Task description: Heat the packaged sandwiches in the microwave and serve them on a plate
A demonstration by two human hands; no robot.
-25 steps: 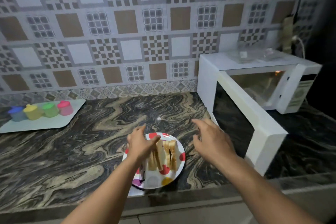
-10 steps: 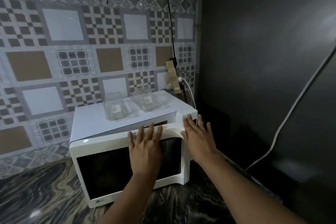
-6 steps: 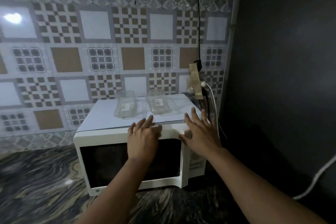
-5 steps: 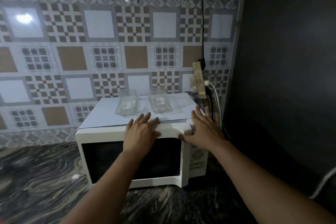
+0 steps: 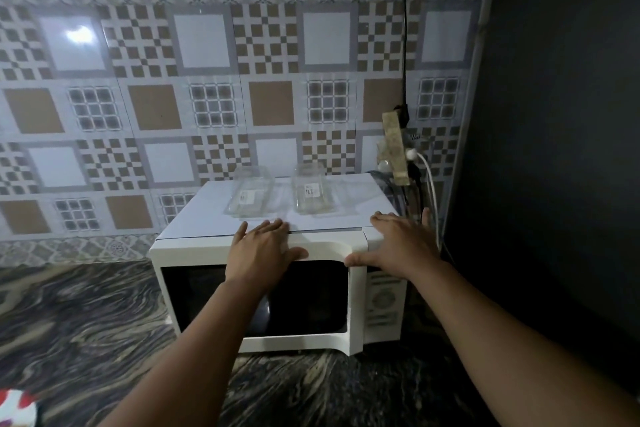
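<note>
A white microwave (image 5: 194,253) stands on the dark marbled counter with its door shut. My left hand (image 5: 261,253) lies flat, fingers apart, on the door's upper edge. My right hand (image 5: 401,246) rests spread on the top right corner above the control panel (image 5: 382,302), thumb on the door's upper right corner. Two empty clear plastic sandwich packages, one on the left (image 5: 249,198) and one on the right (image 5: 311,194), lie on the microwave's top. The dotted plate (image 5: 15,407) shows only as a sliver at the bottom left; the sandwiches are out of view.
A patterned tile wall (image 5: 207,80) runs behind the counter (image 5: 86,315). A power strip (image 5: 394,149) with plugs and cables hangs just right of the microwave. A dark wall (image 5: 554,149) closes off the right side.
The microwave door, open 2.5 s ago, is now shut under both hands. My hands left the plate with the sandwiches, and my view turned right and drew back a little.
</note>
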